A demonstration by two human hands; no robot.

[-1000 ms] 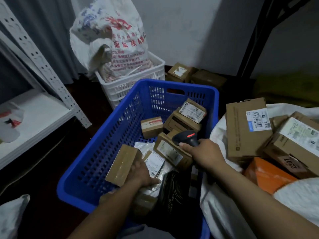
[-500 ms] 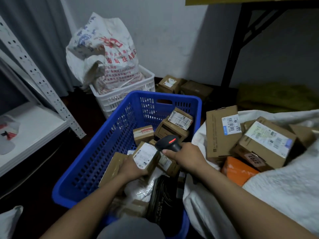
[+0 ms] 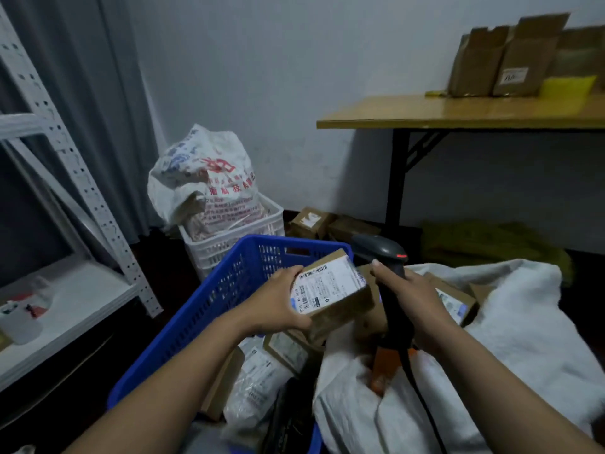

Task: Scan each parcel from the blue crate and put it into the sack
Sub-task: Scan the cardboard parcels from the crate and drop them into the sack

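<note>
Currently left hand (image 3: 278, 301) is gripping a parcel (image 3: 334, 290) label-up over the blue crate (image 3: 203, 316), likely exposing the barcode. Right hand (image 3: 412, 299) is clutching the scanner (image 3: 379, 250) at parcel's 3 o'clock, sack (image 3: 523, 322) lying below it.

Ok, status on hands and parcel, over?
Left hand grips labelled parcel above blue crate. Right hand grips scanner beside it. Only the scanner hand stands between parcel and sack.

Matt cardboard parcel (image 3: 334, 290), perforated blue plastic crate (image 3: 203, 322), coarse white woven sack (image 3: 510, 326)
</note>
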